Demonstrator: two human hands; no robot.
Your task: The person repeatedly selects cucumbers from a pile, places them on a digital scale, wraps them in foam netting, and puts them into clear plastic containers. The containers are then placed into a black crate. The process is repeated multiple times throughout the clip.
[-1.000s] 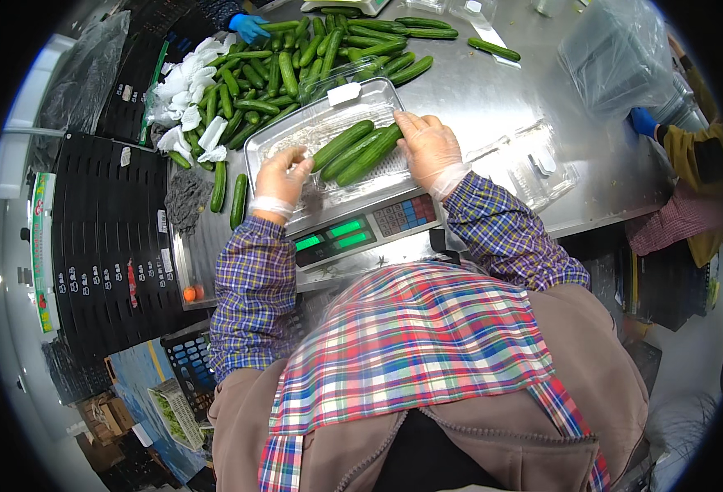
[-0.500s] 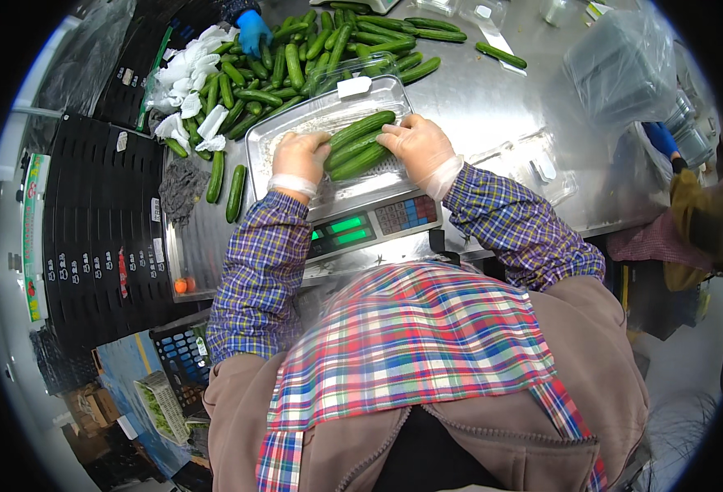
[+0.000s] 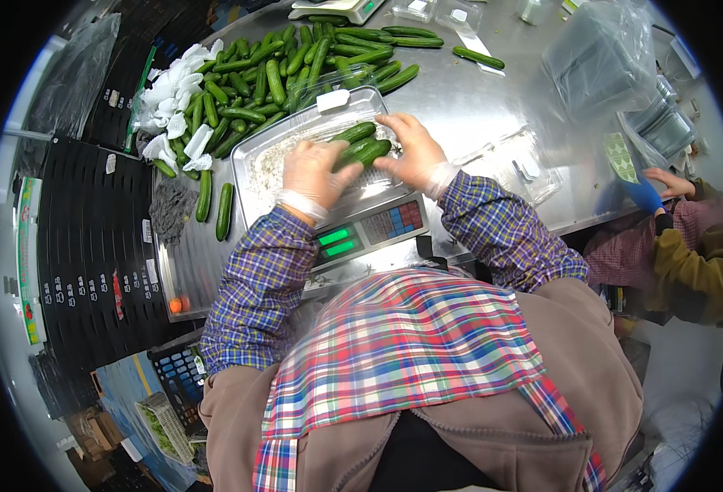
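Several green cucumbers lie side by side on the metal pan of a weighing scale. My left hand, in a clear thin glove, is closed over their left ends, which it partly hides. At their right ends is my right hand, also gloved, with thumb and fingers spread apart around the tips. I cannot tell whether it touches them. Below the pan, the scale's panel shows lit green displays and rows of keys. A clear plastic box with a white label overlaps the pan's far side.
A heap of cucumbers with white crumpled netting covers the far left. Two cucumbers lie left of the pan beside a grey cloth. Bagged clear containers stand far right, near a co-worker's blue-gloved hand and a green patterned sheet.
My right hand's fingers have opened from the cucumbers, and my left hand has shifted over their ends. A blue-gloved hand has left the heap. At right, a co-worker's hands and green sheet have appeared.
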